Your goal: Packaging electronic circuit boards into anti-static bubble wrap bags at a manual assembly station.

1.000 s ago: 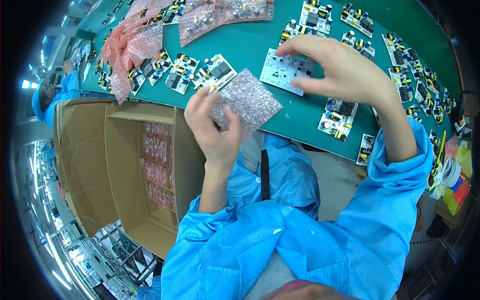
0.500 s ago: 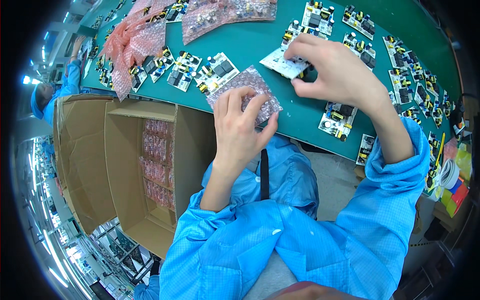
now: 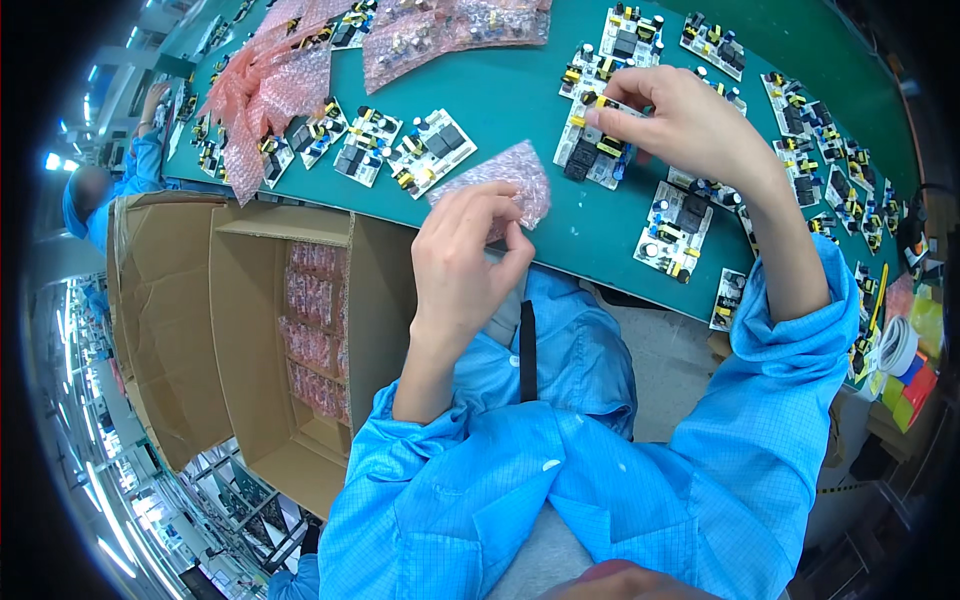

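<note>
My left hand (image 3: 462, 262) is closed on a pinkish bubble-wrap bag (image 3: 522, 172) at the table's near edge, thumb and fingers pinching its lower end. Whether anything is inside the bag I cannot tell. To the right, my right hand (image 3: 690, 130) grips the edge of a circuit board (image 3: 598, 152), whose black, yellow and blue components face up. The fingers behind that board are partly hidden. A loose circuit board (image 3: 432, 152) lies just left of the bag, and another circuit board (image 3: 674, 232) lies below my right hand.
Many more boards are spread over the green table (image 3: 500, 105). Pink bubble wrap (image 3: 270, 90) and filled bubble-wrap bags (image 3: 455, 35) lie at the far side. An open cardboard box (image 3: 385, 290) with wrapped packs stands at left. A person (image 3: 95, 195) works far left.
The board in my right hand has turned from its pale underside to component side up. My left hand has drawn slightly back to the left, and the bag now stands more tilted and crumpled.
</note>
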`<state>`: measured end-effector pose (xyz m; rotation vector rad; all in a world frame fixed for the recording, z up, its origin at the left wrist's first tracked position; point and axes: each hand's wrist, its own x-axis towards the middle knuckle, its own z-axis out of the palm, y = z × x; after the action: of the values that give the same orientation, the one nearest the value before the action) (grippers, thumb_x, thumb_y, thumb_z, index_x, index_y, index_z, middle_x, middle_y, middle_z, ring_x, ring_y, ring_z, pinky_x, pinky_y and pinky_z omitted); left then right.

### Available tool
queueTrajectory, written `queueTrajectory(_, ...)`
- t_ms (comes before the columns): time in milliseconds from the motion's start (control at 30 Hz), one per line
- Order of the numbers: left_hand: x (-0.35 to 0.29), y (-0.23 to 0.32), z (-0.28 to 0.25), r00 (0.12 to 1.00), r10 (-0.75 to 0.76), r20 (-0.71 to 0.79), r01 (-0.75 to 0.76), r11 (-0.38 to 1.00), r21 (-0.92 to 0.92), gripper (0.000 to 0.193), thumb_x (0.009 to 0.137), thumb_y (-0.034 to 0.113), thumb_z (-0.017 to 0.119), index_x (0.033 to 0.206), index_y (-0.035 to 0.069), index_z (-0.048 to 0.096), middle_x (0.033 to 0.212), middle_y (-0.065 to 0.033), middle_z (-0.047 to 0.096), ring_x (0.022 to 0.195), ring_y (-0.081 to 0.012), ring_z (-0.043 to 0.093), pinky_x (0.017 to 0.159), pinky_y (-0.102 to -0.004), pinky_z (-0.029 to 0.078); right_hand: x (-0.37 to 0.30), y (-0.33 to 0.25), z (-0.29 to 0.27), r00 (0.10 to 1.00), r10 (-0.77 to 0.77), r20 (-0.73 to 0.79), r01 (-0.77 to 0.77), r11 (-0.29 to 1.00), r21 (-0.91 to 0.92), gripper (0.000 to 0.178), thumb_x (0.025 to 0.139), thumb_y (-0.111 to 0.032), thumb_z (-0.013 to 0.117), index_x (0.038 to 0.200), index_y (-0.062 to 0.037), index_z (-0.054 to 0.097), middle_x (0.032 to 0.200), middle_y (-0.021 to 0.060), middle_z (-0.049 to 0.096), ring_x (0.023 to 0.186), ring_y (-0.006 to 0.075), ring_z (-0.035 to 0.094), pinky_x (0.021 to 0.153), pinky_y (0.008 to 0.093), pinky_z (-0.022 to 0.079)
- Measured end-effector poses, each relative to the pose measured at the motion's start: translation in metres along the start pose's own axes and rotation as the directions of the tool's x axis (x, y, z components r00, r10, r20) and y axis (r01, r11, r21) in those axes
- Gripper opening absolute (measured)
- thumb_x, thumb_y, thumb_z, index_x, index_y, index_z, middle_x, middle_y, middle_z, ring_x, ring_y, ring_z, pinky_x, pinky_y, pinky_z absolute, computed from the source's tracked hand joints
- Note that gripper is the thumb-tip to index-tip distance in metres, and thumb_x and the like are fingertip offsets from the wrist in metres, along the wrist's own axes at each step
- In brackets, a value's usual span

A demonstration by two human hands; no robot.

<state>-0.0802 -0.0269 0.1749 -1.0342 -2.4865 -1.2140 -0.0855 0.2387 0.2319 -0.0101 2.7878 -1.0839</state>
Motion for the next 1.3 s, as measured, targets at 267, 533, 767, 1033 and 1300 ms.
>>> queueTrajectory(267,0.001,-0.003,-0.025,0.951,-0.27,-0.149,0.043,0.595,-0.803,0.004,0.096,-0.001,0.051,0.095,0.002,0.049,0.082,-0.0132,0.07,0.073,-0.0099,0.065,0.067,-0.0238,0.052,-0.01,-0.005,-0.01,0.988,-0.144,0.049,0.152,0.953,-0.261,0.049,0.091,-0.038,0.071,0.122,-0.0004,0.063,0.097,0.0199,0.07,0.086,0.0335,0.068,0.076,0.0398,0.053)
queueTrajectory(533,0.034,-0.032,0.014,0.977,0.131,-0.166,-0.093,0.971,0.218,0.023,0.077,0.001,0.072,0.098,0.005,0.064,0.085,-0.0078,0.064,0.083,-0.0254,0.063,0.076,-0.0397,0.05,-0.01,0.003,-0.004,0.945,-0.32,-0.067,0.297,0.926,-0.234,0.044,0.085,-0.025,0.077,0.119,0.0001,0.064,0.097,0.0176,0.071,0.085,0.0286,0.07,0.079,0.0369,0.056)
queueTrajectory(767,0.004,-0.02,0.029,0.981,0.192,-0.019,-0.179,0.945,0.272,0.021,0.077,0.008,0.075,0.097,0.007,0.067,0.093,-0.0061,0.062,0.085,-0.0252,0.06,0.078,-0.0368,0.045,-0.01,-0.002,-0.01,0.959,-0.283,0.001,0.282,0.956,-0.084,0.036,0.084,-0.016,0.078,0.114,-0.0002,0.065,0.082,0.0058,0.064,0.073,0.0122,0.059,0.068,0.0271,0.051)
queueTrajectory(1033,0.011,-0.001,0.019,0.989,0.144,0.018,-0.142,0.935,0.324,0.023,0.08,0.011,0.075,0.102,0.006,0.07,0.097,-0.0108,0.06,0.092,-0.0282,0.059,0.079,-0.0377,0.047,-0.005,0.005,-0.014,0.979,-0.178,-0.098,0.196,0.958,0.212,0.024,0.088,-0.015,0.076,0.105,-0.0015,0.065,0.084,-0.0006,0.058,0.072,0.005,0.052,0.063,0.0227,0.043)
queueTrajectory(1300,0.027,-0.006,0.033,0.992,-0.104,0.068,0.102,0.995,0.022,0.012,0.082,0.002,0.071,0.094,0.001,0.068,0.094,-0.0162,0.062,0.09,-0.0349,0.063,0.078,-0.0446,0.052,-0.011,0.001,-0.021,0.991,-0.102,0.087,0.095,0.992,0.079,0.042,0.088,-0.018,0.078,0.123,0.0007,0.063,0.082,-0.0007,0.058,0.072,0.0059,0.053,0.062,0.0225,0.043)
